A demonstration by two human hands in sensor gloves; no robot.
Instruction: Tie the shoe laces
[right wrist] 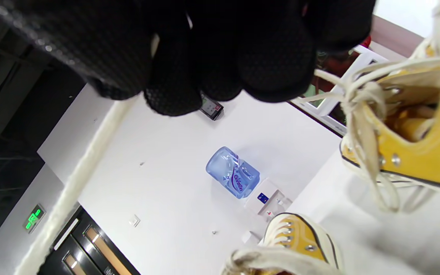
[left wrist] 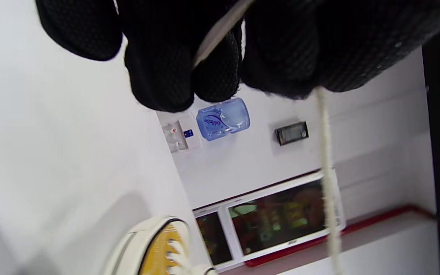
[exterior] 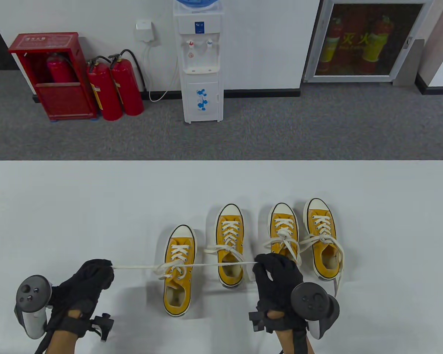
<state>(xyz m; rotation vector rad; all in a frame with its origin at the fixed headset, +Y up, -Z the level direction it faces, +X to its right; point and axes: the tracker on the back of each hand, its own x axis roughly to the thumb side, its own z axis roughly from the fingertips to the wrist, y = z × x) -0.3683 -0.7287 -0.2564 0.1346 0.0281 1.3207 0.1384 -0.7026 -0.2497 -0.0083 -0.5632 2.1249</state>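
Four yellow sneakers stand in a row on the white table (exterior: 77, 206). The leftmost sneaker (exterior: 177, 273) has its white lace (exterior: 136, 266) pulled taut to both sides. My left hand (exterior: 109, 268) pinches the lace's left end, left of that sneaker. My right hand (exterior: 260, 264) grips the right end, which crosses over the second sneaker (exterior: 229, 245). In the left wrist view the lace (left wrist: 327, 172) hangs from my fingers (left wrist: 159, 76) above a sneaker toe (left wrist: 159, 244). In the right wrist view the lace (right wrist: 78, 179) runs from under my fingers (right wrist: 174, 88).
The third sneaker (exterior: 283, 230) and fourth sneaker (exterior: 323, 238) stand at the right with their laces in loops, close to my right hand. On the floor beyond the table stand a water dispenser (exterior: 201, 62) and red fire extinguishers (exterior: 114, 88).
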